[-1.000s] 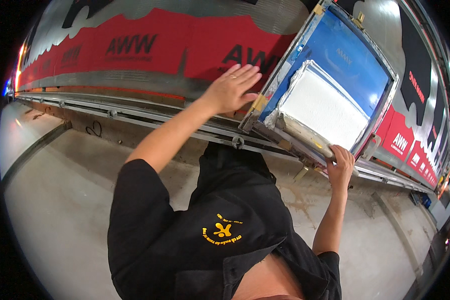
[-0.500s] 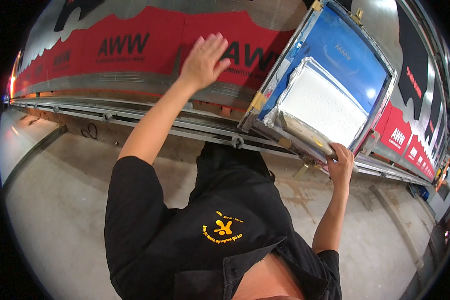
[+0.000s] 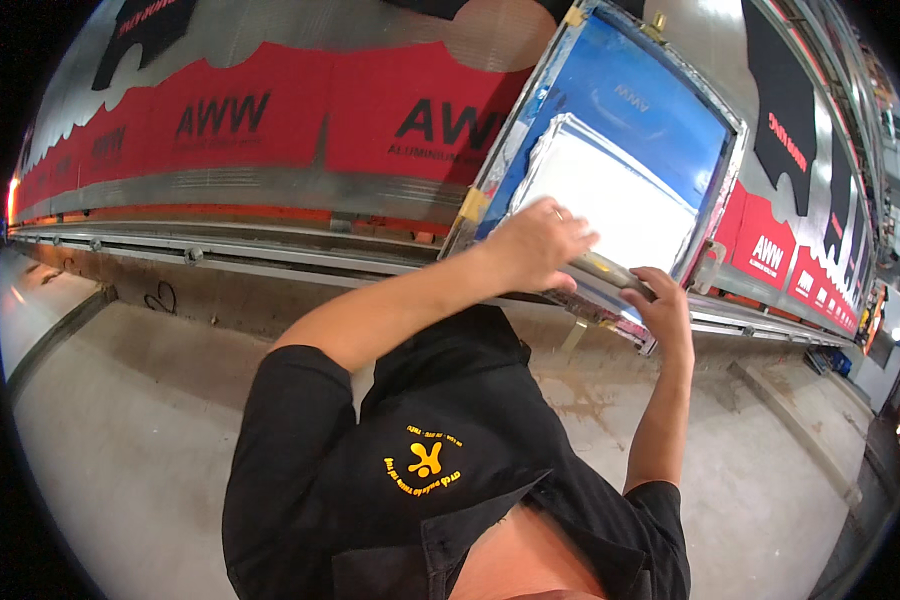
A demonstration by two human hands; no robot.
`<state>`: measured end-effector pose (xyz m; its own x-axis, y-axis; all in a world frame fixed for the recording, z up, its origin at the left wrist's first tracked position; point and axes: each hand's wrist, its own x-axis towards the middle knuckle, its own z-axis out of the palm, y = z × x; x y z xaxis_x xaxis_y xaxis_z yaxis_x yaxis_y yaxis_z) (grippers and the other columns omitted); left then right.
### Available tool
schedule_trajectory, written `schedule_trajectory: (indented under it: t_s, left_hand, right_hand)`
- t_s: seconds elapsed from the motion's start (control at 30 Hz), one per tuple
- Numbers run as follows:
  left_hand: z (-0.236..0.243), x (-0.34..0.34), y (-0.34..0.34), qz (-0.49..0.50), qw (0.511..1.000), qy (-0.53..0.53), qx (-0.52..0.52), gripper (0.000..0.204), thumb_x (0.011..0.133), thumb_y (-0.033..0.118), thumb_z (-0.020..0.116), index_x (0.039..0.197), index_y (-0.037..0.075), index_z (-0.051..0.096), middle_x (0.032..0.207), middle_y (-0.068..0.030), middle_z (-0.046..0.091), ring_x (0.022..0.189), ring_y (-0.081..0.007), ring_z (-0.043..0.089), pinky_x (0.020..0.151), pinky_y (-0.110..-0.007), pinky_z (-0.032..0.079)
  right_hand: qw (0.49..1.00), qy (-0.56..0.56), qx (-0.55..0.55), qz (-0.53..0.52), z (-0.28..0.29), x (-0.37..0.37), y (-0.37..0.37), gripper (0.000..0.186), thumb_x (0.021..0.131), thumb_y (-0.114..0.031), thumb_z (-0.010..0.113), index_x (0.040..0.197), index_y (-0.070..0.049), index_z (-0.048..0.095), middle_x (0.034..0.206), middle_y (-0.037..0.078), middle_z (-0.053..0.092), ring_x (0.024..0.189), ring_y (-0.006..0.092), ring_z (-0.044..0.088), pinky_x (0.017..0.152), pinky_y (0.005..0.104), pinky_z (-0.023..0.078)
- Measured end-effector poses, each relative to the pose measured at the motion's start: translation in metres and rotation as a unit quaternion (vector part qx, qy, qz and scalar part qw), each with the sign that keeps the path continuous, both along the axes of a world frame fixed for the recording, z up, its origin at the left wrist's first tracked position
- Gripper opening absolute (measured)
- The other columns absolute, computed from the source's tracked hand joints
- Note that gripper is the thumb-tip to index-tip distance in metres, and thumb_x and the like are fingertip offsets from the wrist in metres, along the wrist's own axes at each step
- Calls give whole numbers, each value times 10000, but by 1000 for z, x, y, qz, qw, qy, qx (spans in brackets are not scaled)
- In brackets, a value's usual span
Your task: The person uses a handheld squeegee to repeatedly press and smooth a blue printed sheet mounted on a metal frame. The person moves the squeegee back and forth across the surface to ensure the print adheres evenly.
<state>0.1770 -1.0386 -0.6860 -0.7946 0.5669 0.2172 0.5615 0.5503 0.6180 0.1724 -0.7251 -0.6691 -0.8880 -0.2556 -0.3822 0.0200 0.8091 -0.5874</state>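
Note:
A screen-printing frame [image 3: 738,160] with blue mesh [image 3: 635,85] lies tilted over the red cloth at the upper right. A thick pool of white ink [image 3: 620,195] covers much of the mesh. Along the frame's near side rests a squeegee [image 3: 606,268] with a long pale handle. My right hand [image 3: 664,308] is closed around its right end. Close over the squeegee's left part is my left hand [image 3: 538,245], thumb and fingers apart; whether it touches the handle I cannot tell.
Red cloth pieces [image 3: 235,110] with black printed lettering line the long metal table. Black cloth pieces [image 3: 785,130] lie farther off. A metal rail [image 3: 270,272] with clamps runs along the table's near edge. Below is a concrete floor [image 3: 150,430].
My left hand has come from above the red cloth, right and nearer, to the squeegee. My right hand keeps hold of the squeegee. The whole view has shifted slightly.

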Motion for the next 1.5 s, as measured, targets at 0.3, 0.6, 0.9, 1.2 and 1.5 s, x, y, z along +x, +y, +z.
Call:
schedule_trajectory:
  t_s: [0.3, 0.6, 0.9, 1.2, 1.5]
  left_hand:
    - [-27, 15, 64, -16, 977, -67, -200, 236, 793, 215, 788, 974, 104, 685, 937, -67, 716, 945, -269, 702, 840, -400, 533]
    - [-21, 44, 49, 50, 986, -93, -129, 446, 728, 153, 804, 1158, 105, 693, 1112, -55, 727, 1063, -288, 679, 949, -410, 527]
    - [-3, 40, -43, 188, 969, -66, -149, 434, 708, 90, 761, 1141, 83, 749, 1148, -64, 759, 1026, -289, 702, 899, -417, 571]
    - [1, 47, -110, 185, 956, -133, -184, 468, 721, 81, 774, 1187, 115, 758, 1213, -75, 751, 1101, -295, 698, 957, -409, 568]
    - [-1, 42, -119, 161, 954, -155, -199, 474, 738, 84, 793, 1208, 122, 746, 1225, -92, 748, 1119, -305, 697, 962, -399, 568]
  right_hand:
    - [911, 82, 79, -396, -155, -96, 219, 483, 969, -406, 717, 1263, -23, 713, 1093, 150, 741, 1051, 242, 694, 916, 406, 534]
    - [890, 252, 117, -361, -90, -105, 143, 395, 980, -410, 646, 1078, -53, 785, 888, 131, 765, 847, 263, 733, 804, 401, 552]
    - [901, 268, -110, -323, -98, -159, -11, 339, 974, -321, 672, 1074, -11, 766, 884, 144, 770, 804, 253, 735, 775, 378, 561]
    - [912, 198, -100, -344, -124, -151, -80, 356, 983, -339, 654, 1099, -20, 762, 924, 144, 782, 848, 278, 754, 819, 382, 571]
    - [919, 205, -86, -326, -138, -156, -87, 402, 945, -409, 645, 1076, -59, 793, 978, 152, 785, 961, 329, 747, 906, 427, 553]
